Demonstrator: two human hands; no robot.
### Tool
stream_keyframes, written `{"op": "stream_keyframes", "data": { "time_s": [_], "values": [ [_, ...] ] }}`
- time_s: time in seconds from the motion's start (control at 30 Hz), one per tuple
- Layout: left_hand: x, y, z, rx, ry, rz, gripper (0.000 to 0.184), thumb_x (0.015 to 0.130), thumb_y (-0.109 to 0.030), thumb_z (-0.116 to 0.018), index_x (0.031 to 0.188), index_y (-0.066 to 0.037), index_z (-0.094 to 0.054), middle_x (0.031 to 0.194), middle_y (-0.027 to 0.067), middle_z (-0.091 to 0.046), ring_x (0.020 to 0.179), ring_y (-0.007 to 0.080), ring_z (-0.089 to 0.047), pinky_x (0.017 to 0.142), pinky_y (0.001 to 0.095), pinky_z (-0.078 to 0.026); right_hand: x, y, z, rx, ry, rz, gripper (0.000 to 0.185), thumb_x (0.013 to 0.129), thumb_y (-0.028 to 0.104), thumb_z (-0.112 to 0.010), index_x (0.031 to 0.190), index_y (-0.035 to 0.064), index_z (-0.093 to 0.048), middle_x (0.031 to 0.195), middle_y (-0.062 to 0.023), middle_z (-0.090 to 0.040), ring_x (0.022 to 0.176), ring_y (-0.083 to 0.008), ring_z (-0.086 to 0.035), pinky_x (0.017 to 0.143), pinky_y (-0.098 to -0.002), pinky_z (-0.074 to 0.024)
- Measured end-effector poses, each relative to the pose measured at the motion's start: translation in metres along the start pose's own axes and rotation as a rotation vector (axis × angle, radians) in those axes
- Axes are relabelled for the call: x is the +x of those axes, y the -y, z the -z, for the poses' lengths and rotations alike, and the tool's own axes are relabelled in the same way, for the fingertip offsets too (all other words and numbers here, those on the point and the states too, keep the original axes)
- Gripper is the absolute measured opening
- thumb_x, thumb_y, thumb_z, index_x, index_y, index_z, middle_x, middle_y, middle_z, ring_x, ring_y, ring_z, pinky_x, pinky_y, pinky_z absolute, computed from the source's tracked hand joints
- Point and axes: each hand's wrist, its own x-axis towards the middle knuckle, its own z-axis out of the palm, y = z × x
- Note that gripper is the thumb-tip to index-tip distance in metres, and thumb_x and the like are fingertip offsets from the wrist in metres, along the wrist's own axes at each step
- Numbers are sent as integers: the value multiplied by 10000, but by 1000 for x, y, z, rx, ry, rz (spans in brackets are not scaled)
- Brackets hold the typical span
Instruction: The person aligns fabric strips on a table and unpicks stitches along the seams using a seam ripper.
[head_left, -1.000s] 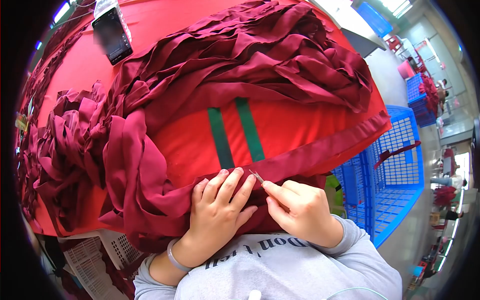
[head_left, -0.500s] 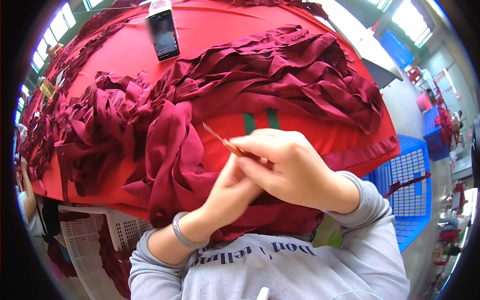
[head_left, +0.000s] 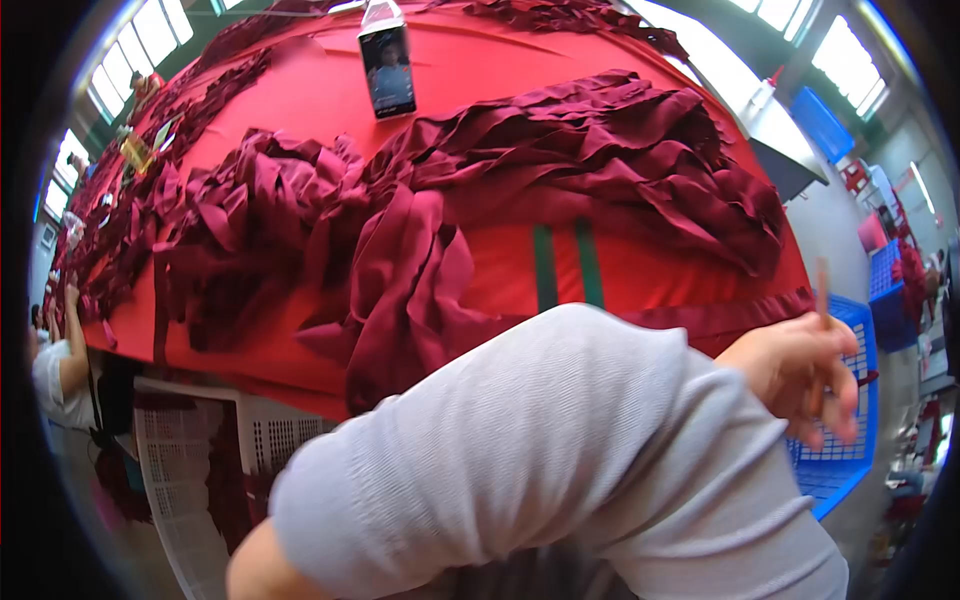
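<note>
My right arm, in a grey sleeve (head_left: 470,430), is bent across the foreground with its elbow forward. Its bare forearm leaves the view at the lower left, so my right hand is out of sight. Beyond the elbow, at the right, my left hand (head_left: 795,375) shows slightly blurred, its fingers curled round a thin brown stick-like tool (head_left: 822,285) pointing upward. My left forearm is hidden behind the sleeve. A heap of dark red fabric strips (head_left: 590,150) lies on the red-covered table (head_left: 490,265), apart from both arms.
A phone (head_left: 388,75) with a lit screen stands at the table's back. Two green strips (head_left: 545,265) mark the red cover. A blue basket (head_left: 835,480) is at the right, a white crate (head_left: 180,480) at the lower left. Another person's arm (head_left: 75,345) appears at the far left.
Both hands were together over the table, the tool in my right hand. Now my right arm has swung across the foreground, and the tool is in my left hand at the right.
</note>
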Motion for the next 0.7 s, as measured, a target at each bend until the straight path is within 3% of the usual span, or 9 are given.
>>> {"op": "stream_keyframes", "data": {
  "time_s": [0.1, 0.37, 0.4, 0.53, 0.7],
  "values": [
    [7, 9, -6, -49, 85, 97, 237, 987, -239, -549, 1176, -106, -496, 869, 107, -660, 816, 267, -694, 712, 420, -586, 4, 21, -17, 31, 11, 59, 143, 775, 194, -679, 837, 69, -708, 912, -149, -670, 778, -289, -672, 633, -405, -552],
    [-10, 7, -16, -46, -47, 223, 308, 989, -257, -557, 1246, -113, -467, 898, 95, -644, 829, 265, -698, 722, 421, -580, 12, 40, -26, 44, 14, 100, 145, 783, 202, -670, 843, 76, -711, 914, -140, -675, 784, -284, -673, 636, -404, -549],
    [-7, 9, -19, -105, -147, 262, 207, 983, -250, -564, 1136, -136, -484, 742, 77, -597, 631, 265, -671, 568, 407, -558, 13, 40, -26, 46, 17, 100, 145, 784, 203, -669, 843, 77, -711, 914, -139, -675, 785, -283, -674, 637, -404, -549],
    [-13, 10, -13, -118, -129, 255, 219, 966, -212, -537, 1154, -108, -489, 731, 120, -623, 674, 296, -677, 680, 451, -587, 6, 41, -23, 34, 0, 97, 147, 788, 207, -664, 846, 80, -713, 915, -135, -678, 788, -280, -674, 638, -404, -547],
    [-6, 20, -1, -169, -46, 174, 230, 960, -214, -544, 1153, -100, -491, 727, 121, -629, 681, 307, -680, 681, 456, -583, -7, 40, -20, 25, -11, 84, 149, 794, 212, -659, 849, 85, -714, 916, -129, -680, 792, -277, -675, 640, -403, -545]
  ]
}}
